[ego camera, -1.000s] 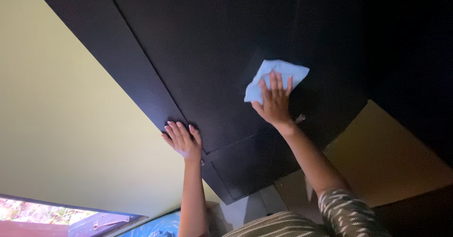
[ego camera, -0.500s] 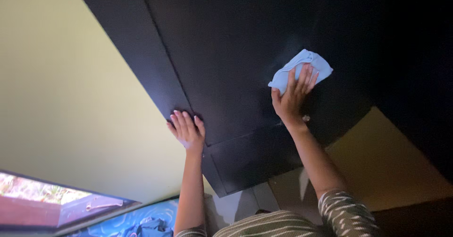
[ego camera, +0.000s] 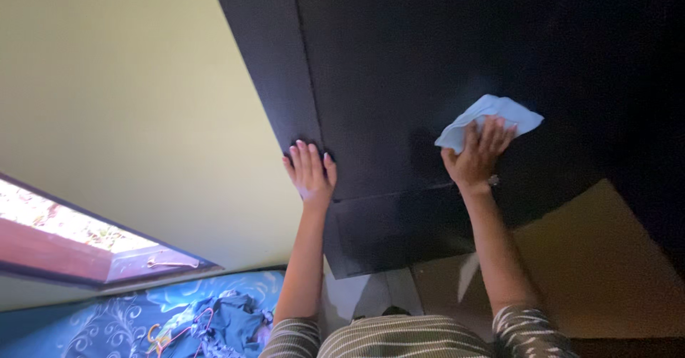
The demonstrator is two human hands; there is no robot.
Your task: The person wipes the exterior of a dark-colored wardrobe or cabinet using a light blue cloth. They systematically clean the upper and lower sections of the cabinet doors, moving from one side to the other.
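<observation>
1. A tall black cabinet (ego camera: 457,51) fills the upper right of the view, its flat doors split by thin seams.
2. A pale yellow-green wall (ego camera: 128,80) runs along the cabinet's left side.
3. A window (ego camera: 78,240) with a dark frame sits low on the left, bright with daylight.
4. A blue patterned bedsheet (ego camera: 114,322) lies below the window, with a heap of blue clothes (ego camera: 228,315) and an orange hanger (ego camera: 178,333) on it.
5. A tan surface (ego camera: 606,265) shows at lower right, beneath the cabinet's edge.
6. The person's striped sleeve (ego camera: 528,329) covers the upper right arm; both forearms reach up bare.
7. The left hand (ego camera: 310,172) lies flat against the cabinet's left edge, fingers spread and released, gripping nothing.
8. The right hand (ego camera: 477,157) presses a light blue cloth (ego camera: 499,112) against the cabinet door, fingers spread over it, holding it to the surface.
9. The cloth is bunched, sticking out above and to the right of the fingertips, well apart from the left hand.
10. A small metal knob (ego camera: 493,180) peeks out just beside the right wrist.
</observation>
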